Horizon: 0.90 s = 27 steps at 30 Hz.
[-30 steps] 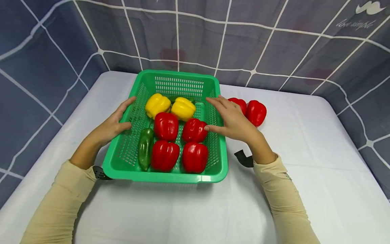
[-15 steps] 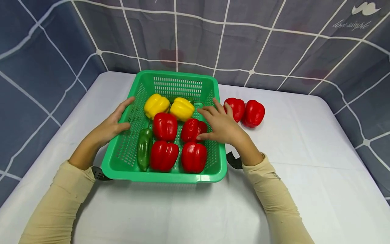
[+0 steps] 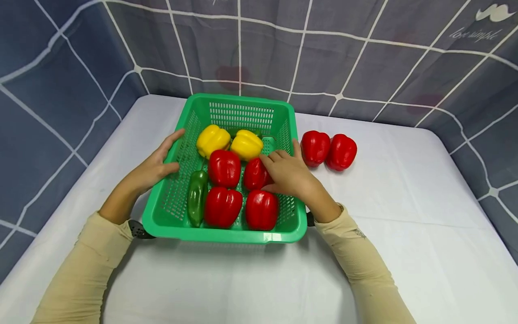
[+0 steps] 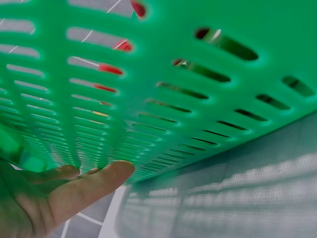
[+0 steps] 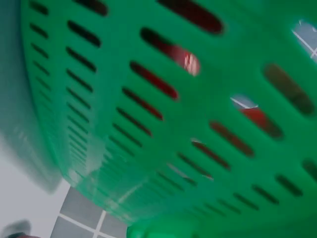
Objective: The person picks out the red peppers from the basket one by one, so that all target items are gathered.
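A fabric-screened tabletop booth: blue-grey curtain cloth (image 3: 267,54) printed with a white grid runs along the left, far and right sides, a moustache motif (image 3: 494,13) above the lettering "love simple" (image 3: 475,34) at far right. A white tablecloth (image 3: 441,256) covers the surface between. Whether home, studio or lab, I cannot tell.

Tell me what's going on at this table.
A person has both hands at a green basket of peppers. The left hand is at its left rim, while the right hand reaches in over a red pepper; whether it grips the pepper is hard to tell. Three more red ones, two yellow ones and a long green one lie plainly visible inside. Two other red peppers sit outside, to the basket's right.
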Motion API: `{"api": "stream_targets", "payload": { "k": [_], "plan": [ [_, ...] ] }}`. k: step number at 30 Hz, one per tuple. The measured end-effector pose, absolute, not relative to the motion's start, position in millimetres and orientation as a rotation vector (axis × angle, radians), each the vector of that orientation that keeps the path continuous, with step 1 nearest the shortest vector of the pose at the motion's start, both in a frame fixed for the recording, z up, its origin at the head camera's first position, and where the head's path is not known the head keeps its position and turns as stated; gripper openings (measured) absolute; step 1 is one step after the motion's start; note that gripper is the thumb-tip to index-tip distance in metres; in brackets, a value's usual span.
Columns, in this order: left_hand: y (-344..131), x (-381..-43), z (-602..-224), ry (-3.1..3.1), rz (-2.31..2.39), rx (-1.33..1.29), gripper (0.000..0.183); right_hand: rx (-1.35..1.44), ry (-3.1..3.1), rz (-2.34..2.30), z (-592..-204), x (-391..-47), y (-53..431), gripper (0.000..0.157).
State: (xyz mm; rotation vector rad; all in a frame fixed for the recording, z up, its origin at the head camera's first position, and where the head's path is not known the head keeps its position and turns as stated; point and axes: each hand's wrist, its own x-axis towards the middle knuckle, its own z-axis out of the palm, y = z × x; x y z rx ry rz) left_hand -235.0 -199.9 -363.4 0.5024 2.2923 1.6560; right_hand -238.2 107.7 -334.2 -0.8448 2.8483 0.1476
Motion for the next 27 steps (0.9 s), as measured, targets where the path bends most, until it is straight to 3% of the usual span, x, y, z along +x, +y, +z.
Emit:
{"api": "stream_targets", "payload": {
  "k": [16, 27],
  "plan": [
    [-198.6, -235.3, -361.9, 2.320, 1.662, 0.484, 0.085, -0.956, 2.813, 0.248, -337.7, -247.7, 99.3, 0.091],
    [-198.5, -236.3, -364.8, 2.281, 1.681, 0.476, 0.085, -1.053, 2.810, -0.039, -339.4, -249.6, 105.6, 0.090]
  ]
}}
